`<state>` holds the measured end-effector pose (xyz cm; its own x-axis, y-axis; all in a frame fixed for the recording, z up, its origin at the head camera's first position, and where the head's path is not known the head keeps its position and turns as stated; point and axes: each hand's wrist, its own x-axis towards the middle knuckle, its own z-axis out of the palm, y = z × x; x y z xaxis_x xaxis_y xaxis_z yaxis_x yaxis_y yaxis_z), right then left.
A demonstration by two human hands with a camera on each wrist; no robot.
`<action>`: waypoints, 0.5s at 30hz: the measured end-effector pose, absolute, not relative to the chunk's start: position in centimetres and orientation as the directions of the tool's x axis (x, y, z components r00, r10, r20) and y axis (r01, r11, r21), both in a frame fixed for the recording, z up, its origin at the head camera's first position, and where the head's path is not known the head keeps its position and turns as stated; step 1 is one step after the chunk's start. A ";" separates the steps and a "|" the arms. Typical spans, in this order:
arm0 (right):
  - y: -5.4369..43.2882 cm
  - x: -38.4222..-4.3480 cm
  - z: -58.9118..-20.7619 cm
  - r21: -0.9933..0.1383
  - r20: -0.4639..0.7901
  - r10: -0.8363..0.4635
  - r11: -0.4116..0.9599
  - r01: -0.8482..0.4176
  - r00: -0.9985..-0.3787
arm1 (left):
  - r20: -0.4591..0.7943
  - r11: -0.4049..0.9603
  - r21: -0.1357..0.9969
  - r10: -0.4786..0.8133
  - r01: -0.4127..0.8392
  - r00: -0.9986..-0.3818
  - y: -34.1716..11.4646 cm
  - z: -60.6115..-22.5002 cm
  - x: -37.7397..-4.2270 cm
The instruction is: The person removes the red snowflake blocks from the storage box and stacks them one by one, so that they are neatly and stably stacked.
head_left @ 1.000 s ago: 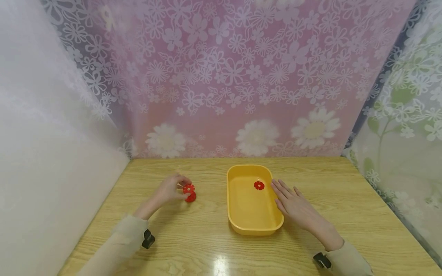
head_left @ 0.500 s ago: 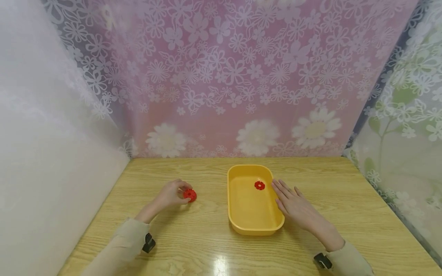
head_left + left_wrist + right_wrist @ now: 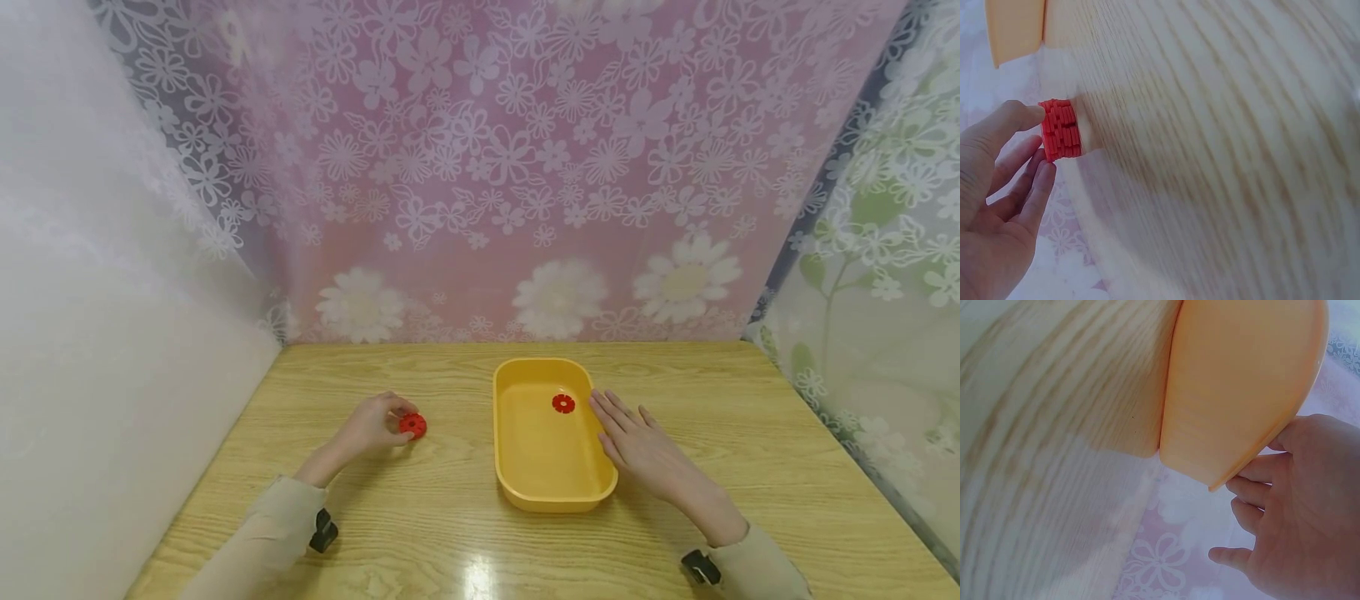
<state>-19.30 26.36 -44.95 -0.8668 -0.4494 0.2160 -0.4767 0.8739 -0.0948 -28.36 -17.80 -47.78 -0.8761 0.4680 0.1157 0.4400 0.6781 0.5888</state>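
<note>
My left hand [image 3: 372, 423] pinches the top of a short stack of red notched plastic discs [image 3: 413, 426] on the table, left of the yellow tub [image 3: 547, 497]. In the left wrist view, thumb and fingertips lie on opposite edges of the disc stack [image 3: 1062, 129], whose discs lie flat and closely layered. One more red notched disc [image 3: 563, 404] lies flat inside the tub, towards its far right. My right hand [image 3: 643, 450] rests its straight fingers on the tub's right rim. In the right wrist view, the fingertips touch the tub's rim [image 3: 1254, 453].
A wood-grain table [image 3: 450, 542] carries everything. Behind it hangs a pink floral curtain [image 3: 480, 208], with a whitish sheet [image 3: 135, 292] on the left and a floral one [image 3: 877, 317] on the right. A gap of table separates the stack from the tub.
A second ago my left hand held a red disc above the stack. It has come down onto the stack, and the hand still touches it. The right hand and tub have stayed put.
</note>
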 end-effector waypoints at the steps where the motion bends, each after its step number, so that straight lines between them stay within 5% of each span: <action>1: 26.4 -19.3 -45.0 -0.095 0.216 -0.450 0.873 -0.478 -0.866 | 0.119 0.678 0.586 0.469 0.443 -0.875 -17.8 -47.8 -28.4; 15: 26.4 -19.3 -45.0 -0.095 0.219 -0.443 0.877 -0.471 -0.869 | 0.179 0.608 0.671 0.424 0.425 -0.888 -17.6 -47.5 -28.2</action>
<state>-19.30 26.38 -45.03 -0.8692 -0.4431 0.2195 -0.4710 0.8770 -0.0948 -28.25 -17.62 -47.47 -0.8879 0.4240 0.1785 0.4252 0.6080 0.6705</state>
